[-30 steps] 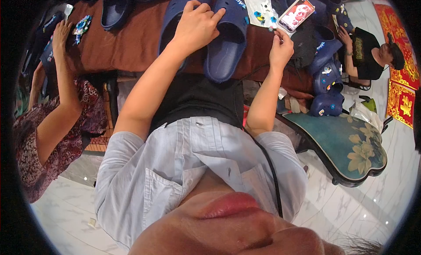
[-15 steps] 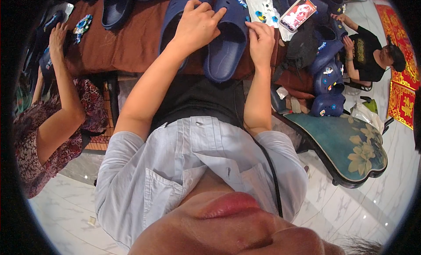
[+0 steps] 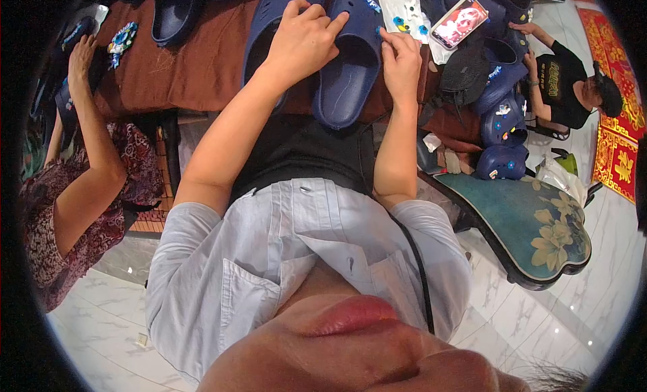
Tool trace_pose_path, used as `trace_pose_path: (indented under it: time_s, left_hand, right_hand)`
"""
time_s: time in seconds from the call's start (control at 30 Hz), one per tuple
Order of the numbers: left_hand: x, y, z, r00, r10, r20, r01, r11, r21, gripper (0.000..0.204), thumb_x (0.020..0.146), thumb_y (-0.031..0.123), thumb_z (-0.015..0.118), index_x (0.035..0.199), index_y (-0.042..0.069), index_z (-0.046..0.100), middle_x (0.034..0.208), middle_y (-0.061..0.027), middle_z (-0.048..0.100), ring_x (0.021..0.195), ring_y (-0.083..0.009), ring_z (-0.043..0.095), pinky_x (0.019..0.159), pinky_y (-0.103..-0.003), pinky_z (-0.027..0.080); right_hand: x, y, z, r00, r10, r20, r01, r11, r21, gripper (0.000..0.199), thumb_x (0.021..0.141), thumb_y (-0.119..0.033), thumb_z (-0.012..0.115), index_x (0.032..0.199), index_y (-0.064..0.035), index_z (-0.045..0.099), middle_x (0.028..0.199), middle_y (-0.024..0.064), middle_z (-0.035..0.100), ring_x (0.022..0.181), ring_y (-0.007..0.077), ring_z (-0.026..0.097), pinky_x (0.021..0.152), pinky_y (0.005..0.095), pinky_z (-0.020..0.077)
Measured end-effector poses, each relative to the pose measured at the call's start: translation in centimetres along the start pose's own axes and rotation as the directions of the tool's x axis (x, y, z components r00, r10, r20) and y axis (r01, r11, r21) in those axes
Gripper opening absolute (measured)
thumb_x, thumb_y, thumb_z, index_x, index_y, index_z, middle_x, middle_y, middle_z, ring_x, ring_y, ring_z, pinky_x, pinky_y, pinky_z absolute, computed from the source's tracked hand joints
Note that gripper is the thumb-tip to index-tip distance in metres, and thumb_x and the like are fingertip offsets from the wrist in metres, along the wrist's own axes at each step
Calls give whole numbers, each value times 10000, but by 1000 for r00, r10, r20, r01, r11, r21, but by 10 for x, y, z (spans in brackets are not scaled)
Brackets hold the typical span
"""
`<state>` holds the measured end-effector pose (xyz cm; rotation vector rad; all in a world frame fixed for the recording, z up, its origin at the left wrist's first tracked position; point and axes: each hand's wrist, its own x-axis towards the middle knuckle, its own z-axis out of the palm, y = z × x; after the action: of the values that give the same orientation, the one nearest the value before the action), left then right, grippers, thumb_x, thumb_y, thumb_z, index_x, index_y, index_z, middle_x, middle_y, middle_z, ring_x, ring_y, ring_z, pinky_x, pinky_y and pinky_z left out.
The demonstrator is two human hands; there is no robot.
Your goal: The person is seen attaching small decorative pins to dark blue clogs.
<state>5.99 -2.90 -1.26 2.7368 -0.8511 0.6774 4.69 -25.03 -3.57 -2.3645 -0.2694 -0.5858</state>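
Left hand (image 3: 301,45) over clogs (image 3: 345,89), right hand (image 3: 403,63) at blue piece (image 3: 379,30), both half-curled, holds unclear

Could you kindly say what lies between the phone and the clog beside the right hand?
The head view shows a white packet with colourful charms between the phone and the clog.

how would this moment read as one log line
left hand: across blue clogs | right hand: touching small blue piece | phone: right of white packet

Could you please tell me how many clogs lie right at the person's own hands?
2: left clog, partly covered by the left hand; right clog, beside the right hand.
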Motion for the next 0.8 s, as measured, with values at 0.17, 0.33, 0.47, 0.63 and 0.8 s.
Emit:
trace_pose_path:
  time_s: [0.17,0.33,0.47,0.63,0.8]
  left_hand:
    - [0,0,1,1000,-2,-7,1,1000,-11,576,677,212,755,1238,130,650,901,-11,695,975,-161,609,954,-392,392]
    - [1,1,0,1000,-10,-4,10,1000,-22,569,675,207,756,1230,130,653,897,-14,695,978,-164,612,950,-389,395]
    - [1,1,1,1000,-1,-8,1,1000,-12,577,668,210,760,1230,131,653,899,-13,698,979,-165,613,949,-389,397]
    - [0,-1,2,1000,-8,-18,8,1000,14,579,673,203,753,1239,145,651,906,-7,703,983,-165,617,948,-398,397]
    - [0,-1,4,1000,7,-29,-7,1000,16,580,678,212,755,1245,151,648,902,-2,702,980,-162,619,951,-399,396]
  right_hand:
    - [-3,0,-2,993,82,83,-83,996,18,335,824,26,601,1115,-77,728,1025,121,610,1018,294,514,930,377,431]
    - [-9,0,-1,994,54,96,-51,998,-37,383,827,54,577,1134,-114,732,1026,122,584,1022,299,497,947,371,418]
    - [-9,1,3,990,105,98,-105,994,-2,368,848,38,577,1134,-129,737,1022,119,575,1020,301,491,956,367,409]
    - [-3,7,0,989,78,126,-84,996,38,359,864,19,588,1143,-150,737,1023,111,575,1021,296,490,961,364,408]
    - [-11,-8,1,996,-86,7,86,989,-122,360,830,48,584,1150,-66,705,1134,128,605,1073,326,489,970,393,415]
